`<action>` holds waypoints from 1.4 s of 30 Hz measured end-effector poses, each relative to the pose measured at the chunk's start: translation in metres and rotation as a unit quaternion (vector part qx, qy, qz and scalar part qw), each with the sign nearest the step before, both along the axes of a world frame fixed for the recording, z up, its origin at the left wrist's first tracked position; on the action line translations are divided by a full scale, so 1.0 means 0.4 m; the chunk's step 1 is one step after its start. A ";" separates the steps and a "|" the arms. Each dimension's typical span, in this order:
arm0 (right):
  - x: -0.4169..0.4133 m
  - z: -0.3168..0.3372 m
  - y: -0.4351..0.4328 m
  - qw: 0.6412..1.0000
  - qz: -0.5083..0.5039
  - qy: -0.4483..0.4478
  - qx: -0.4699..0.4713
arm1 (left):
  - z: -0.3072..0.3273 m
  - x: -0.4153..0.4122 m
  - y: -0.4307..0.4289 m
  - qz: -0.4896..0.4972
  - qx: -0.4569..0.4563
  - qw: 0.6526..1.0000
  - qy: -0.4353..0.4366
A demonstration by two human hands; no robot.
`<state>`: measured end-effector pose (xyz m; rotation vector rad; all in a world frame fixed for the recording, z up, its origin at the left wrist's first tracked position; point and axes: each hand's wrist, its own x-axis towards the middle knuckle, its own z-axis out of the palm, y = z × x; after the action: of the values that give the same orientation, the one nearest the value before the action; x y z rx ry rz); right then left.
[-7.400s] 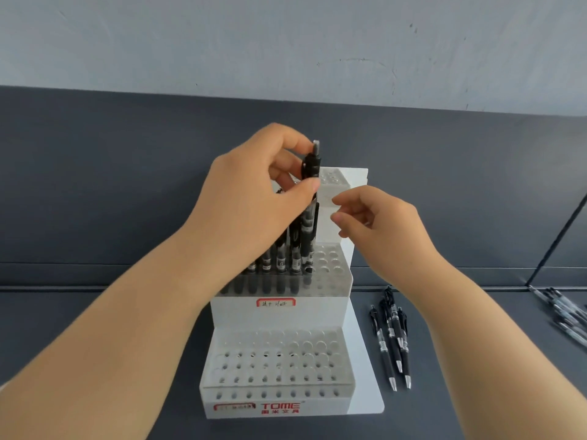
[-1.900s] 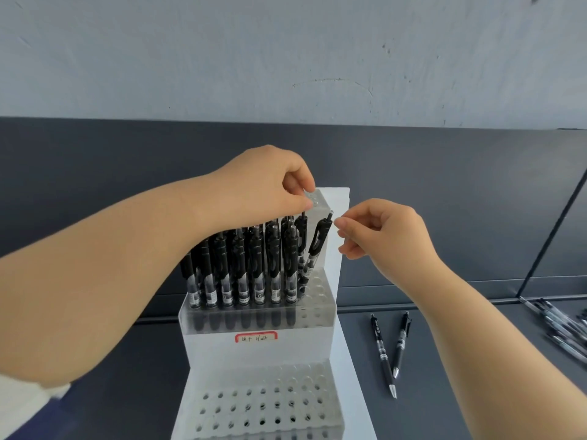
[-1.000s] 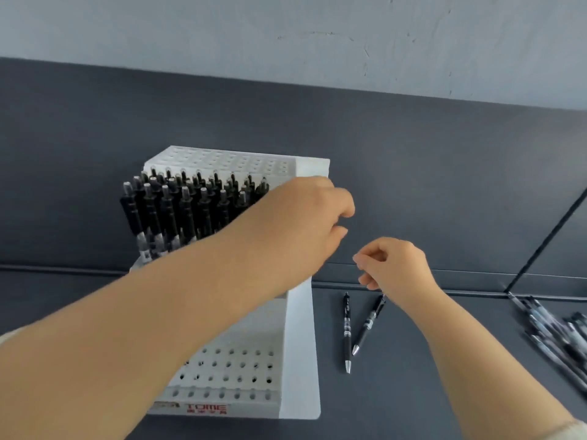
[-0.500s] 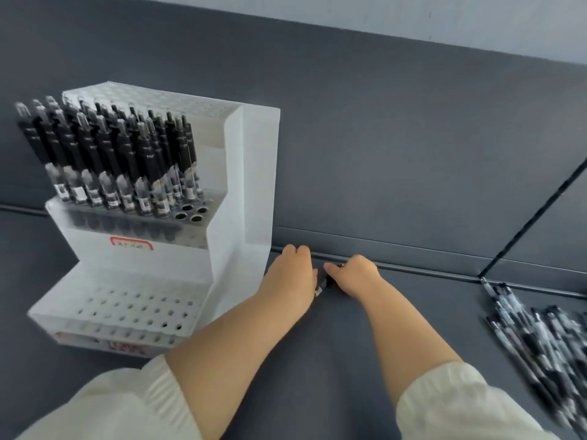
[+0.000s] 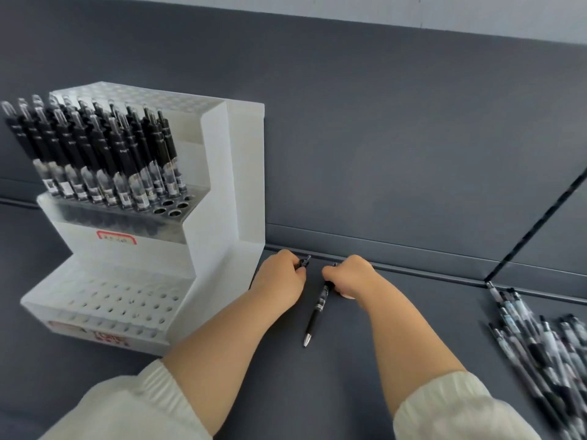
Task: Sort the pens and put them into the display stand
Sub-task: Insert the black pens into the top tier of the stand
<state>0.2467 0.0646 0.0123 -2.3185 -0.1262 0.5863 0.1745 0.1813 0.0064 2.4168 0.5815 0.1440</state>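
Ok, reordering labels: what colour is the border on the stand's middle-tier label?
Red, round a white label, seen in the head view.

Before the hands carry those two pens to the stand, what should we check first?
1. Left hand grips the first pen: ok, one end pokes out.
2. Right hand grips the second pen: ok, fingers curled round its top end.
3. Which way the first pen points: cannot tell, the hand hides most of it.
4. Free holes on the middle tier of the display stand: ok, some at its right end.
5. Display stand upright: ok.
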 end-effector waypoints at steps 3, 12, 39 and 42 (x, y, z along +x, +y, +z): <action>-0.007 -0.009 -0.020 0.991 -0.045 0.027 0.124 | 0.040 -0.043 -0.007 0.010 -0.053 0.995 -0.088; -0.091 0.162 -0.016 0.943 -0.056 -0.120 0.305 | 0.204 -0.154 0.052 -0.019 -0.179 0.946 -0.271; -0.355 0.458 0.413 0.868 -0.002 -0.387 0.311 | 0.392 -0.462 0.501 -0.030 -0.198 0.882 -0.426; -0.356 0.461 0.411 0.871 -0.006 -0.389 0.300 | 0.395 -0.458 0.503 -0.039 -0.201 0.880 -0.429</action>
<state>0.1041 0.2292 0.1967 -1.7941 -0.5814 -0.3956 -0.0087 0.3826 0.1645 1.7180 0.0757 0.9070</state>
